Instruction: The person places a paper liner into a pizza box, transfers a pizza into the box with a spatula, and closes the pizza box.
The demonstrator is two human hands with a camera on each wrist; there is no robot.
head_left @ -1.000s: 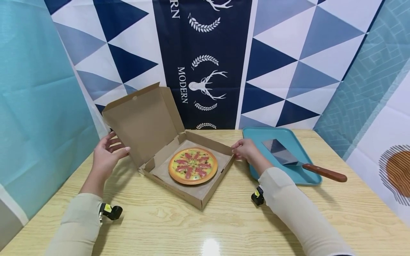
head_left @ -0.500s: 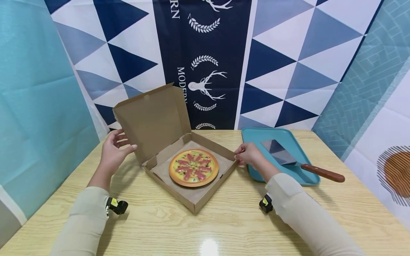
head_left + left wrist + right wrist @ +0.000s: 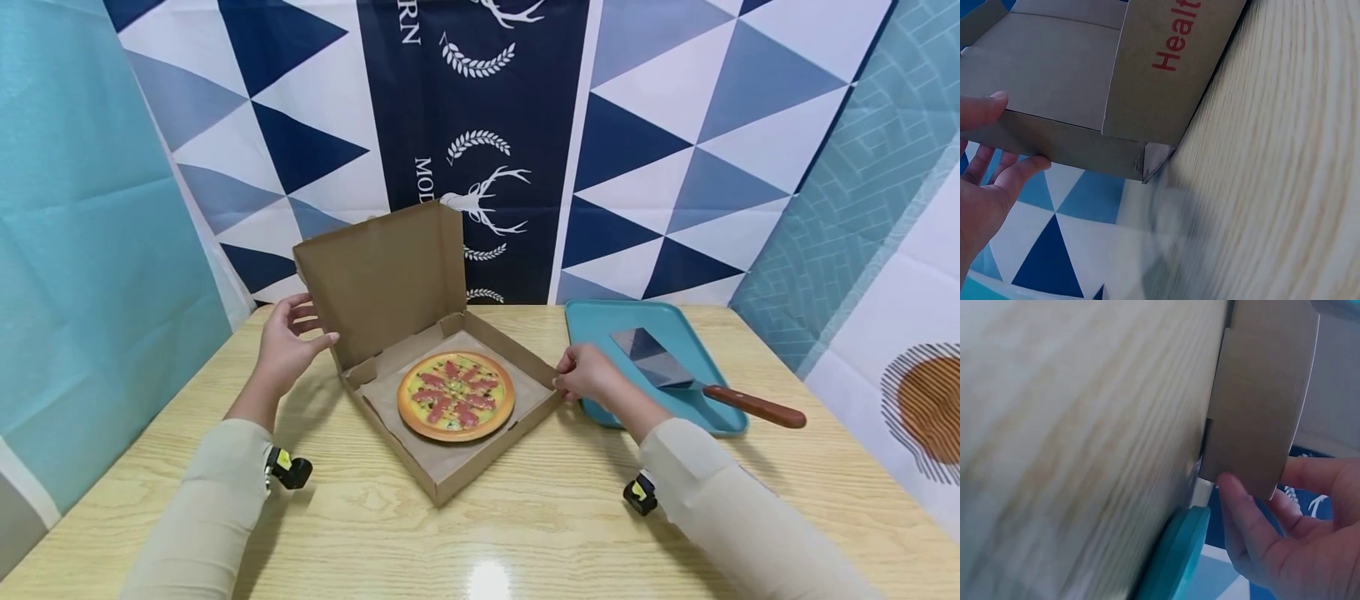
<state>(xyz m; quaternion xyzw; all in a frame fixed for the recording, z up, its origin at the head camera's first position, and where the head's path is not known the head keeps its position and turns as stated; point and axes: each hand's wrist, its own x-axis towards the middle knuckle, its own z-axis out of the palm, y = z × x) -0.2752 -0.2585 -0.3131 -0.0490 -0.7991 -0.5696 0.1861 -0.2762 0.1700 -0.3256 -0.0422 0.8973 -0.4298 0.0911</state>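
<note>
An open cardboard pizza box (image 3: 420, 454) stands at an angle on the table, its lid (image 3: 382, 279) raised at the back left. On the paper inside it lies a round pizza (image 3: 456, 396) with pinkish-red strips on a yellow top. My left hand (image 3: 288, 342) holds the lid by its left side; in the left wrist view the thumb (image 3: 985, 109) is on the inner side and the fingers are on the outer side. At the box's right corner, my right hand (image 3: 592, 372) pinches the wall (image 3: 1260, 394) between thumb and fingers.
Right of the box lies a teal tray (image 3: 577, 321). A spatula (image 3: 652, 358) rests on it, its wooden handle (image 3: 757, 407) jutting past the rim. Patterned cloth (image 3: 472, 100) hangs behind the table (image 3: 360, 533).
The box has turned clockwise on the table, its front corner shifting left and its lid moving right. Both hands have moved with it, the left rightward, the right slightly right and nearer.
</note>
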